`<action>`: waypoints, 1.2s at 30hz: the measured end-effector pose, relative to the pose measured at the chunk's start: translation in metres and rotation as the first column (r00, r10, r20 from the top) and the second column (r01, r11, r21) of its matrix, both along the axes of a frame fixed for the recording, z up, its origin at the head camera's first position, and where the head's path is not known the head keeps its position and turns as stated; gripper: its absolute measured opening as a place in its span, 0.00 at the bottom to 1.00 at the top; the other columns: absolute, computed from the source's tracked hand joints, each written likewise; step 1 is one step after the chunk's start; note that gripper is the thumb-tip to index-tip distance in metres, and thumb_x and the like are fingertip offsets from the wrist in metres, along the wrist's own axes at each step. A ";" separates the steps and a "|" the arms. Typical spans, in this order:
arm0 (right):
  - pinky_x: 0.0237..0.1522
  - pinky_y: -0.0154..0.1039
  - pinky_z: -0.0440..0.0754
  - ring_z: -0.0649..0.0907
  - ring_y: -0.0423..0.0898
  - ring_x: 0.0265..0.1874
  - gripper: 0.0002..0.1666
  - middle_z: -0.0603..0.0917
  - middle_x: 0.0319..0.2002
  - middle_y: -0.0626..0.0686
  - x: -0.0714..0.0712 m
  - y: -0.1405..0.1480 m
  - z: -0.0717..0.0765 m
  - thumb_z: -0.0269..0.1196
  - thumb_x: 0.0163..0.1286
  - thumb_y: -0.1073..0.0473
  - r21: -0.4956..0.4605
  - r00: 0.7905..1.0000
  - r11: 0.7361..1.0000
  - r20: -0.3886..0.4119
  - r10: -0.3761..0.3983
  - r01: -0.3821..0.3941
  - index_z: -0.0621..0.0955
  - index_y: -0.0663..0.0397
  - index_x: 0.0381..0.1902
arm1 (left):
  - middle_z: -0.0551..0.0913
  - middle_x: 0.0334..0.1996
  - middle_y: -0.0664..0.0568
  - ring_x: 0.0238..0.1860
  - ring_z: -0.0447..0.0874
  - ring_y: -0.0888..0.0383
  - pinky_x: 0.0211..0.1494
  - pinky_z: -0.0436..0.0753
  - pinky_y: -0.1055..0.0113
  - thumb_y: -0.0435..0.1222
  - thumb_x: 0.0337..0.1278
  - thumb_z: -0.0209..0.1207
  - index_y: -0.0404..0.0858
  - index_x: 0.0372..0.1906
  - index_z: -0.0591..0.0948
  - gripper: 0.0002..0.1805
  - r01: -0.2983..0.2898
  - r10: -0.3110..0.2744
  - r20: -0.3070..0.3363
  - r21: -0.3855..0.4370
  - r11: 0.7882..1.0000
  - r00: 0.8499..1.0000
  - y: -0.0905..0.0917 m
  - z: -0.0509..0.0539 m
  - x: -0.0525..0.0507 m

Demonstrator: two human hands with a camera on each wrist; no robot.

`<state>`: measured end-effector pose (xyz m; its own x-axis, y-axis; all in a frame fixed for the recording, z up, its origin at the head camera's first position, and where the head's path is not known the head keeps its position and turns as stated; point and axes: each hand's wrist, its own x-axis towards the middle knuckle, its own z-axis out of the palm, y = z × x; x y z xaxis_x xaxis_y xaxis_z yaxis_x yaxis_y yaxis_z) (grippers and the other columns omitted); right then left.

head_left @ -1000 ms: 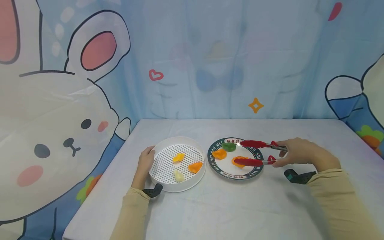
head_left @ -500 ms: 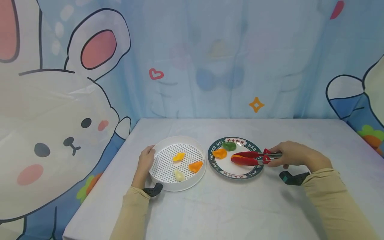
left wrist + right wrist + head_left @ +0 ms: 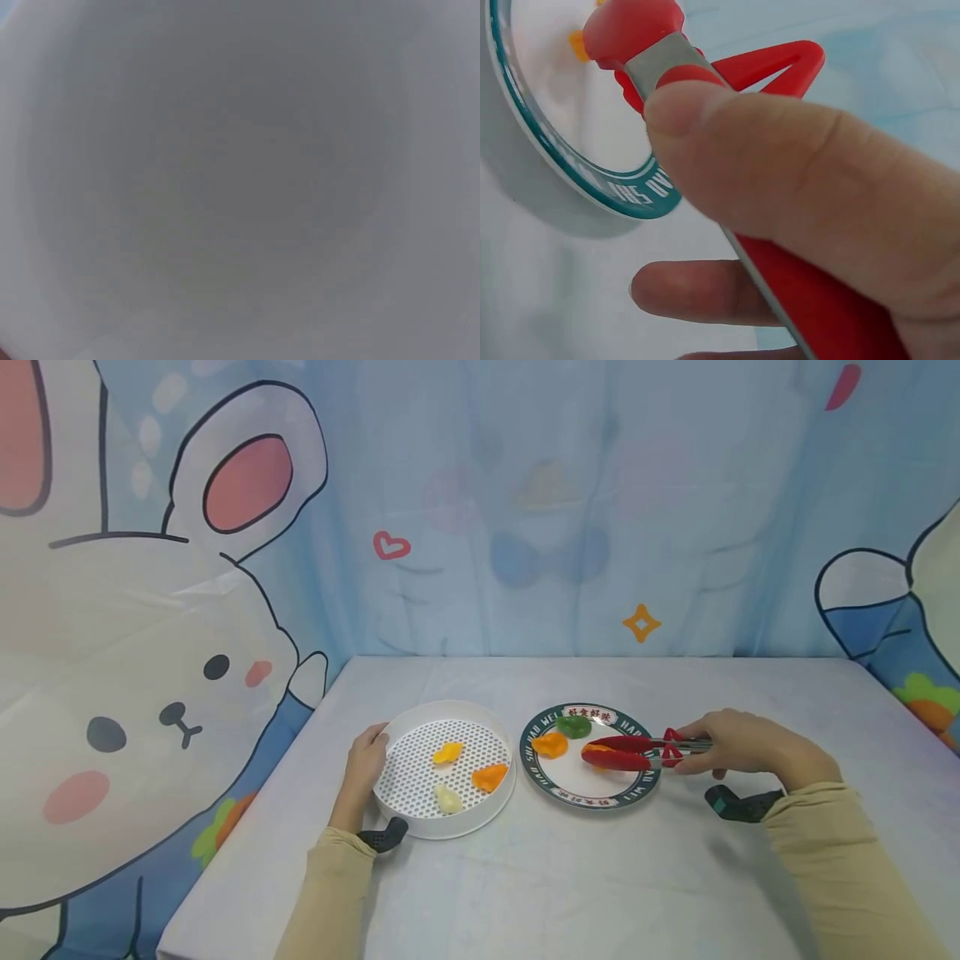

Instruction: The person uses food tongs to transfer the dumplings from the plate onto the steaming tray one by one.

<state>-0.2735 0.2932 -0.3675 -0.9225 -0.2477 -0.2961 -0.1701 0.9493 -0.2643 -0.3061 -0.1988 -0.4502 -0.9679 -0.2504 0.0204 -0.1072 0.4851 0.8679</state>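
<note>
My left hand (image 3: pixel 365 768) holds the left side of a round white steamer basket (image 3: pixel 468 824) with a perforated bottom. In it lie a yellow piece (image 3: pixel 447 752), an orange piece (image 3: pixel 489 777) and a pale cream piece (image 3: pixel 448 799), like toy dumplings. My right hand (image 3: pixel 746 747) grips red-tipped metal tongs (image 3: pixel 622 760) over a green-rimmed plate (image 3: pixel 558 781). The tongs' heads have closed round an orange piece, mostly hidden by them. Also on that plate are a green piece (image 3: pixel 573 727) and another orange piece (image 3: pixel 549 745). In the right wrist view, the thumb (image 3: pixel 780 157) presses the tongs' arm.
Basket and plate stand side by side on a white-covered table (image 3: pixel 570 877). Behind it hangs a blue cartoon curtain (image 3: pixel 480 485). The left wrist view is filled by a blurred grey-white surface.
The tongs, spread apart a second ago, have closed round the orange piece on the plate's right side. My right hand moved left, then slightly back right. My left hand and the basket stayed put.
</note>
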 end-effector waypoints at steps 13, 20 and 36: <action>0.21 0.34 0.70 0.75 0.43 0.25 0.58 0.82 0.23 0.47 0.013 -0.005 0.026 0.63 0.47 0.23 -0.038 0.967 0.999 -0.253 -0.004 -0.006 0.71 0.61 0.64 | 0.70 0.66 0.42 0.70 0.63 0.45 0.74 0.62 0.49 0.41 0.71 0.38 0.38 0.66 0.68 0.24 -0.002 0.002 -0.007 -0.001 1.000 1.000 0.001 0.000 -0.001; 0.21 0.32 0.67 0.73 0.44 0.27 0.47 0.84 0.34 0.52 0.027 -0.058 0.029 0.64 0.50 0.26 0.004 0.877 0.994 -0.471 0.097 -0.107 0.76 0.47 0.62 | 0.70 0.66 0.42 0.70 0.63 0.45 0.74 0.62 0.48 0.42 0.72 0.38 0.38 0.66 0.68 0.24 -0.001 0.001 -0.002 0.001 1.000 1.000 0.001 0.000 -0.001; 0.28 0.39 0.81 0.78 0.42 0.28 0.40 0.86 0.33 0.45 0.021 -0.110 -0.014 0.69 0.51 0.34 0.092 0.910 0.975 -0.351 0.222 -0.202 0.79 0.48 0.58 | 0.70 0.66 0.43 0.70 0.64 0.45 0.73 0.63 0.49 0.42 0.72 0.38 0.39 0.67 0.68 0.24 -0.001 0.001 -0.001 0.002 1.000 1.000 0.001 0.000 0.001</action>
